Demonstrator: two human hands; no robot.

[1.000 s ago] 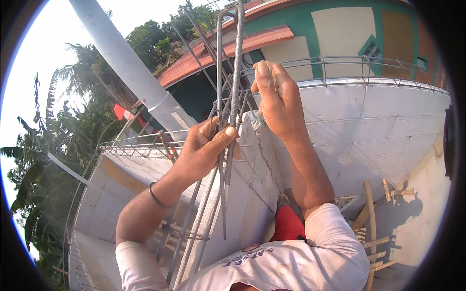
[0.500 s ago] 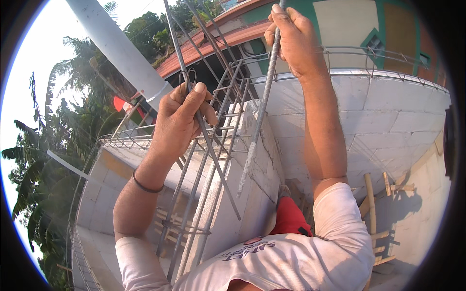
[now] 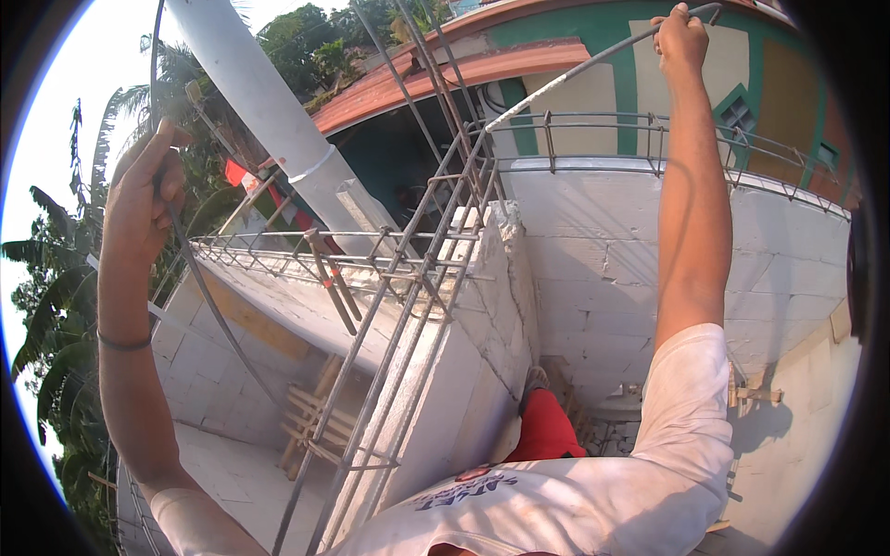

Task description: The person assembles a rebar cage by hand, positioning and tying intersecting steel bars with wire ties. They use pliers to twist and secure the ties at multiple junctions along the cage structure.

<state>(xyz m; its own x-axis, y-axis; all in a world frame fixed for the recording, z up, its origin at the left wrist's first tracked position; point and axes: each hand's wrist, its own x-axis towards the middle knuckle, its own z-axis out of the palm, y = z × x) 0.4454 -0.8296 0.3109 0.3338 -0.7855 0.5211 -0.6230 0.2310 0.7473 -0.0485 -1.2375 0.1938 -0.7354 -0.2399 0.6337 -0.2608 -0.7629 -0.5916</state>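
My right hand (image 3: 681, 42) is raised at the upper right, its fingers closed round a steel rebar rod (image 3: 593, 63). That rod slants down to the left, its lower tip near the upright bars at the wall corner; its upper end looks bent. Out at the far left, my left hand (image 3: 144, 199) grips a thinner dark steel rod (image 3: 218, 315), which runs from above the fist down over the wall's left side. Between my arms lies a rebar cage (image 3: 408, 287) along the top of the white block wall (image 3: 464, 343). A hand tool with two long handles (image 3: 334, 283) hangs on the left cage.
Several upright bars (image 3: 436, 79) rise from the corner. Another block wall (image 3: 603, 222) with rebar on top runs right. A thick white pipe (image 3: 255, 93) leans at the upper left. Wooden pieces (image 3: 311, 408) lie lower left. My leg in red (image 3: 547, 426) is beside the wall.
My hands have spread apart: the left moved left with its rod, the right moved up and right. The right rod swung from steep to a shallow slant. The two-handled tool is now uncovered.
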